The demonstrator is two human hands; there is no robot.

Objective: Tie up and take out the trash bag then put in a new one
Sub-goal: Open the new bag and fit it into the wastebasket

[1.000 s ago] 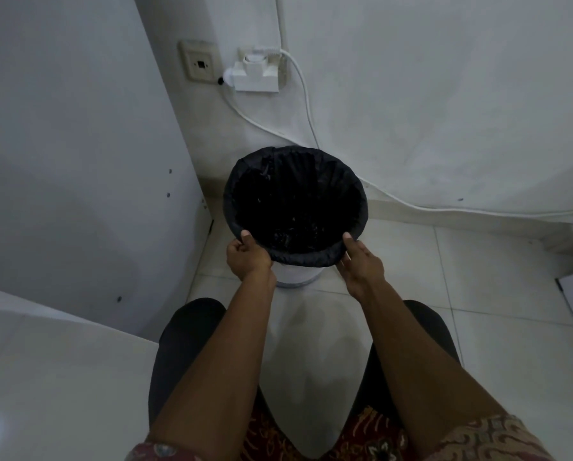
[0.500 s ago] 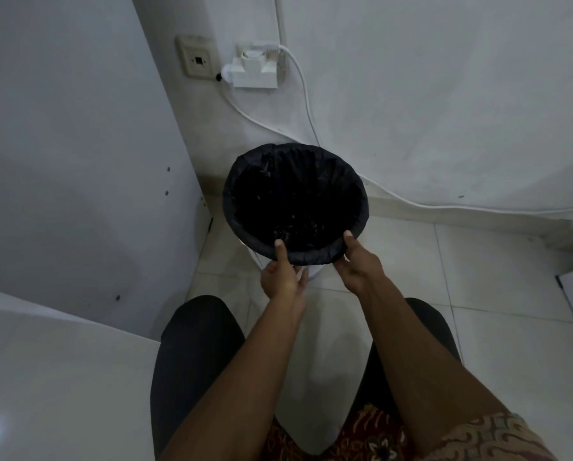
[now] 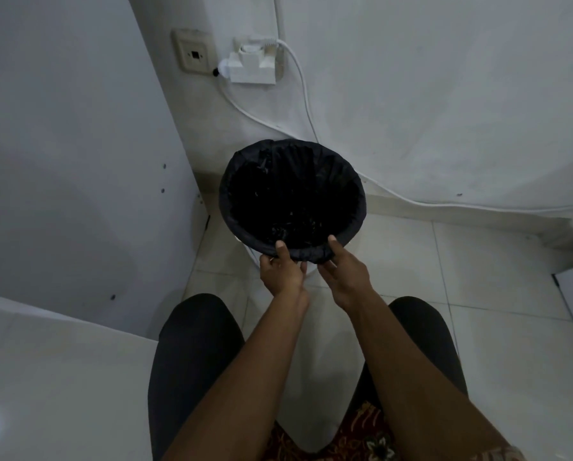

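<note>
At the near rim of the trash bag (image 3: 226,202), the left hand (image 3: 280,271) and right hand (image 3: 345,272) sit just beside each other, each grip pinching the folded black edge, thumb on top. The bag lines a white bin (image 3: 250,252); beyond it hangs a wall adapter (image 3: 252,66) with cables.

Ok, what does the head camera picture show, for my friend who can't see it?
A left hand and a right hand pinch the near edge of a black trash bag folded over a round bin in a white corner. Behind it, a white cord runs down the wall from a plug.
</note>
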